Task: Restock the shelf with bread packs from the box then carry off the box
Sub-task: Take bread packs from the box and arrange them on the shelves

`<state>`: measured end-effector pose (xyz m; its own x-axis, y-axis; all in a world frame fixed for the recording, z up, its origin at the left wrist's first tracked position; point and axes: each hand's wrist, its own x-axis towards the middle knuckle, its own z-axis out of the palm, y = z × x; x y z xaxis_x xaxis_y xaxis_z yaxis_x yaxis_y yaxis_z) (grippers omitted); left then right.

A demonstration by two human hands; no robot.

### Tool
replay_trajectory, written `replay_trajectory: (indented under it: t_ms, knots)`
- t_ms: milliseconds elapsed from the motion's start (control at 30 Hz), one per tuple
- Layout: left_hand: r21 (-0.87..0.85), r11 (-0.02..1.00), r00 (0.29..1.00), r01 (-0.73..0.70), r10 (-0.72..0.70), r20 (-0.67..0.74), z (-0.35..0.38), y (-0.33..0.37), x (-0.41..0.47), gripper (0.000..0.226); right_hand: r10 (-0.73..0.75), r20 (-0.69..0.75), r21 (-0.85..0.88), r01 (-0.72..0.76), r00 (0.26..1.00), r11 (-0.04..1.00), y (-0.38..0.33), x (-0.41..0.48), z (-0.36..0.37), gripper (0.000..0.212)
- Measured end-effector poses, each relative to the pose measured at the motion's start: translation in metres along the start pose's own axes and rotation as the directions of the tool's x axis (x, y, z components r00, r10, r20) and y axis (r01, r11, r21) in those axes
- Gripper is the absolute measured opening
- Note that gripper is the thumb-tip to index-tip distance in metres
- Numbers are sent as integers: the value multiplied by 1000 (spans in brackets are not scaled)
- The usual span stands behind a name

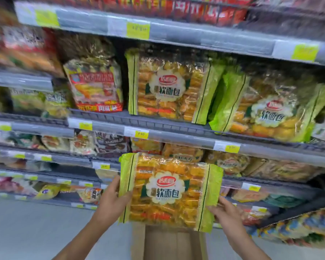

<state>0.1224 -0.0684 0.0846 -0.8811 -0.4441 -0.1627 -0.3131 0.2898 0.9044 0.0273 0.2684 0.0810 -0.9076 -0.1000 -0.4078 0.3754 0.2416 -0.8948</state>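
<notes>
I hold a green-edged bread pack upright in front of the shelving, above the cardboard box. My left hand grips its left edge and my right hand grips its lower right corner. Two matching bread packs stand on the middle shelf: one upright at centre and one leaning to its right. The box sits on the floor below the pack; its inside looks brown and I see no packs in the visible part.
A red and yellow snack bag stands left of the shelved bread packs. Shelves above and below carry many other packaged goods. Yellow price tags line the shelf edges. Pale floor stretches to the left of the box.
</notes>
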Motion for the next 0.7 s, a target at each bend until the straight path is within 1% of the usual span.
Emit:
replay_trajectory:
  t_ms: [67, 167, 267, 333, 400, 433, 467, 533, 600, 700]
  knots:
    - [-16, 998, 998, -66, 66, -18, -22, 19, -2, 37, -57, -16, 18, 57, 998, 998, -23, -12, 5, 36]
    - [-46, 987, 988, -152, 150, -37, -52, 52, 0, 34, -160, -34, 33, 161, 987, 986, -57, -21, 12, 37]
    - [-27, 969, 969, -245, 244, -47, -76, 88, 16, 34, -241, -51, 58, 244, 969, 968, -95, -20, 16, 39]
    - [2, 955, 952, -297, 297, -69, -89, 111, 35, 34, -299, -57, 38, 301, 953, 953, -122, -12, 17, 55]
    - [18, 942, 938, -334, 334, -97, -95, 135, 55, 42, -360, -69, -9, 360, 931, 933, -147, 3, 15, 77]
    - [25, 938, 932, -345, 345, -114, -97, 148, 65, 45, -373, -82, -13, 373, 924, 928, -159, 16, 13, 84]
    - [24, 932, 924, -361, 361, -130, -98, 161, 75, 46, -394, -86, -8, 395, 915, 919, -176, 22, 14, 82]
    - [27, 926, 914, -376, 375, -157, -98, 183, 96, 51, -437, -107, -27, 437, 893, 899, -212, 28, 19, 71]
    - [37, 932, 915, -359, 360, -181, -99, 200, 117, 67, -462, -128, -40, 461, 877, 886, -243, 38, 23, 67]
    - [0, 946, 932, -324, 319, -174, -94, 224, 137, 76, -467, -168, -49, 466, 868, 883, -275, 59, 24, 65]
